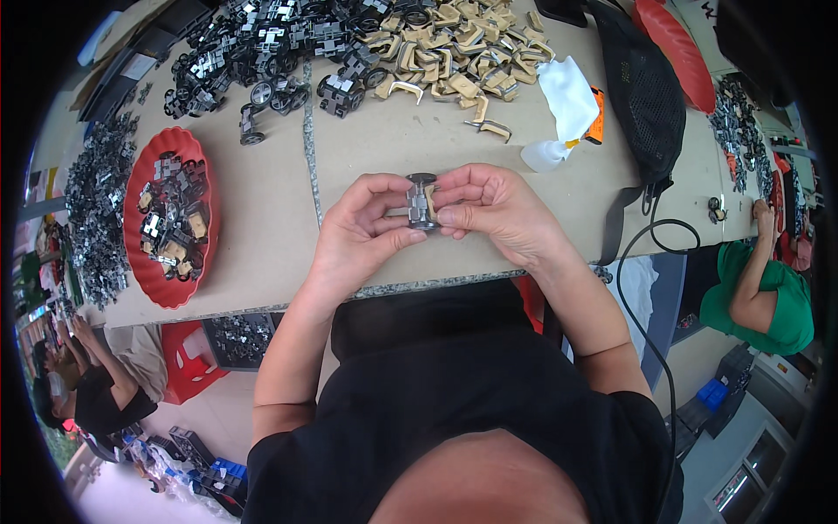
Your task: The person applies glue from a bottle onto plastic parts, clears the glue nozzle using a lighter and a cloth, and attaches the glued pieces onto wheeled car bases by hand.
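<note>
Both hands meet above the table's near edge around a small toy car chassis (417,208), black and grey with dark wheels at its upper and lower ends. Its left side is pinched by my left hand (362,223), fingers behind and thumb near the lower wheel. My right hand (489,210) is closed at the other side, pressing a tan plastic bracket (430,196) against the chassis. Fingertips partly cover the bracket, so I cannot tell how it sits. Beyond the hands lie a heap of similar black chassis (271,39) and a heap of loose tan brackets (463,52).
A red scalloped tray (140,253) of chassis with tan parts stands at left, beside more dark parts (96,218). At right are a white packet (567,96), a black mesh bag (642,96) and a black cable (624,288). Co-workers sit at both sides.
</note>
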A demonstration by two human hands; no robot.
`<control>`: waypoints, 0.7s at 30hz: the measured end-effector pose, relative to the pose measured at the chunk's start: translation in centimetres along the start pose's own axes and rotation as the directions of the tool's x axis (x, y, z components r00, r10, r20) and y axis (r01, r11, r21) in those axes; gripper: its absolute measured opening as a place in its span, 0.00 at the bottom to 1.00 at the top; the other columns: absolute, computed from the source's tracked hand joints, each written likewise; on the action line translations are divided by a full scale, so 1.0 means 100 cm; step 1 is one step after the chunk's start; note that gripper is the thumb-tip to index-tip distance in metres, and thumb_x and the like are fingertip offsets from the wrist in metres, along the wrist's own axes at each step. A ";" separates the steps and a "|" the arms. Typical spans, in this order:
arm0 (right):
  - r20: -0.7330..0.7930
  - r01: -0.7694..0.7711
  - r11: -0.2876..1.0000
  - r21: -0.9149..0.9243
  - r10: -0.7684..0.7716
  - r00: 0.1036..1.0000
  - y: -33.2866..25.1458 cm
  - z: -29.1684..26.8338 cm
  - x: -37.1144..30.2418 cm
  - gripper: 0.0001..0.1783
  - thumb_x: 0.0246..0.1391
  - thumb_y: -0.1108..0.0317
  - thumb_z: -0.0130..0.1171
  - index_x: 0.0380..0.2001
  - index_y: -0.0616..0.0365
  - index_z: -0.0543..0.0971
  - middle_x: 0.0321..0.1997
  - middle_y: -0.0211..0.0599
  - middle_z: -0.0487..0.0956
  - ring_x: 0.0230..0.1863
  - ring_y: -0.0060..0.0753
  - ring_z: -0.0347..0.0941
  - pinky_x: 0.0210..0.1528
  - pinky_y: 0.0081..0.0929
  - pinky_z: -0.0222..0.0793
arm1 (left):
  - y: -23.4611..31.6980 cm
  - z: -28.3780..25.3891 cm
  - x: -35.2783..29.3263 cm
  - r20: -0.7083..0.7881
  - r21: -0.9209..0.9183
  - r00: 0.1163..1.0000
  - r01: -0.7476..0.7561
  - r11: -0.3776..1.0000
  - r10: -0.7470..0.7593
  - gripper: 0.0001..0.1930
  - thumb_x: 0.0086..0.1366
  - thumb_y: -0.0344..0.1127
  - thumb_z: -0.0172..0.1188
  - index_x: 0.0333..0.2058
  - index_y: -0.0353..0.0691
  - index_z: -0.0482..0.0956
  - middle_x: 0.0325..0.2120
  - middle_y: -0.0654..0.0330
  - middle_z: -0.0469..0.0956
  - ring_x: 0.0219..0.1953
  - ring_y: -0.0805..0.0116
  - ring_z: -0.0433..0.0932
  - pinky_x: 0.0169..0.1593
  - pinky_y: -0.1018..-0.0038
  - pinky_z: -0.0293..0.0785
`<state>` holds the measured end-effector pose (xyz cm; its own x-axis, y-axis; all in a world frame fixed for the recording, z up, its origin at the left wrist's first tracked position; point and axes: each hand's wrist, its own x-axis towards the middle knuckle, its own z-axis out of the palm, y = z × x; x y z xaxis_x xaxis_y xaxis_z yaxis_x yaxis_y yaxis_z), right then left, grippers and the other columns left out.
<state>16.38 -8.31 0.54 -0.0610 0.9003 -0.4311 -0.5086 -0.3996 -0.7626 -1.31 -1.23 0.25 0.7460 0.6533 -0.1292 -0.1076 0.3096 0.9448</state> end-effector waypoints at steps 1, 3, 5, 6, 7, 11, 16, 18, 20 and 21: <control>-0.010 0.004 1.000 -0.001 -0.004 1.000 0.001 0.000 0.000 0.19 0.41 0.76 0.61 0.39 0.67 0.70 0.33 0.40 0.75 0.29 0.23 0.72 0.30 0.17 0.70 | 0.000 0.000 0.000 -0.003 -0.004 1.000 0.005 1.000 -0.005 0.21 0.49 0.15 0.56 0.43 0.33 0.64 0.39 0.54 0.69 0.43 0.69 0.71 0.48 0.75 0.72; -0.019 0.006 1.000 -0.002 -0.006 1.000 0.001 0.001 0.000 0.19 0.41 0.76 0.61 0.39 0.67 0.70 0.33 0.39 0.75 0.29 0.23 0.72 0.30 0.17 0.70 | 0.000 0.000 0.001 -0.007 -0.008 1.000 0.012 1.000 -0.012 0.21 0.49 0.15 0.56 0.43 0.33 0.64 0.39 0.55 0.69 0.43 0.69 0.71 0.48 0.75 0.72; -0.038 -0.006 1.000 0.004 0.006 0.999 0.000 0.002 -0.001 0.18 0.41 0.76 0.61 0.39 0.67 0.70 0.33 0.39 0.75 0.29 0.22 0.72 0.30 0.16 0.70 | -0.001 -0.001 0.001 -0.004 0.010 1.000 0.016 1.000 -0.016 0.21 0.49 0.15 0.56 0.43 0.33 0.64 0.39 0.55 0.69 0.43 0.69 0.71 0.48 0.75 0.72; -0.037 -0.008 1.000 0.004 0.008 0.999 0.000 0.003 -0.001 0.18 0.41 0.76 0.61 0.39 0.67 0.70 0.33 0.39 0.75 0.29 0.22 0.72 0.30 0.16 0.70 | -0.001 -0.001 0.000 -0.006 0.010 1.000 0.018 1.000 -0.017 0.21 0.49 0.15 0.56 0.43 0.33 0.64 0.39 0.55 0.69 0.43 0.69 0.71 0.48 0.75 0.72; -0.039 -0.021 1.000 -0.002 0.021 0.999 -0.001 0.003 -0.001 0.18 0.42 0.75 0.61 0.38 0.66 0.70 0.33 0.39 0.75 0.29 0.22 0.72 0.30 0.16 0.70 | 0.000 -0.001 0.001 -0.001 0.010 1.000 0.021 1.000 -0.021 0.21 0.49 0.15 0.56 0.43 0.33 0.64 0.39 0.55 0.69 0.43 0.69 0.71 0.48 0.75 0.72; -0.048 -0.081 0.994 0.073 0.084 0.995 -0.003 0.002 0.000 0.16 0.44 0.74 0.60 0.38 0.66 0.70 0.31 0.38 0.76 0.27 0.20 0.72 0.30 0.15 0.69 | -0.001 -0.002 0.001 -0.013 0.031 1.000 0.008 0.999 -0.008 0.21 0.49 0.15 0.57 0.43 0.33 0.64 0.39 0.55 0.69 0.44 0.69 0.70 0.47 0.75 0.72; -0.060 -0.029 0.998 0.052 0.032 0.998 0.005 0.001 0.001 0.13 0.45 0.76 0.58 0.37 0.64 0.71 0.32 0.36 0.76 0.27 0.20 0.72 0.31 0.16 0.69 | 0.000 -0.001 0.002 -0.011 0.055 1.000 0.007 0.998 -0.006 0.21 0.49 0.15 0.57 0.43 0.33 0.64 0.39 0.55 0.69 0.44 0.69 0.70 0.47 0.75 0.72; -0.059 -0.006 0.999 0.042 0.009 0.998 0.006 0.004 0.000 0.13 0.45 0.76 0.58 0.37 0.64 0.71 0.32 0.36 0.76 0.27 0.20 0.72 0.30 0.16 0.69 | 0.000 -0.002 0.001 -0.001 0.055 1.000 0.015 0.998 -0.015 0.21 0.49 0.15 0.57 0.43 0.33 0.64 0.39 0.55 0.69 0.44 0.69 0.70 0.47 0.75 0.72; -0.093 0.059 0.998 0.013 -0.057 0.994 0.009 0.008 -0.001 0.14 0.44 0.75 0.59 0.36 0.67 0.71 0.30 0.38 0.76 0.26 0.22 0.72 0.28 0.16 0.69 | -0.001 -0.002 0.000 -0.001 0.031 1.000 0.022 0.999 -0.022 0.21 0.49 0.15 0.57 0.43 0.32 0.64 0.40 0.54 0.69 0.44 0.68 0.71 0.47 0.74 0.72; -0.093 0.058 0.998 0.012 -0.057 0.994 0.010 0.009 0.000 0.14 0.44 0.75 0.59 0.36 0.67 0.71 0.30 0.38 0.76 0.26 0.22 0.72 0.28 0.16 0.69 | -0.002 -0.002 0.000 0.000 0.030 1.000 0.023 0.999 -0.023 0.21 0.49 0.15 0.57 0.43 0.32 0.64 0.40 0.54 0.69 0.44 0.68 0.71 0.47 0.74 0.72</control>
<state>15.11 -8.60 0.23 0.0484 0.9014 -0.4302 -0.5219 -0.3444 -0.7804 -1.42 -1.17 0.04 0.7480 0.6464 -0.1505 -0.0712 0.3036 0.9501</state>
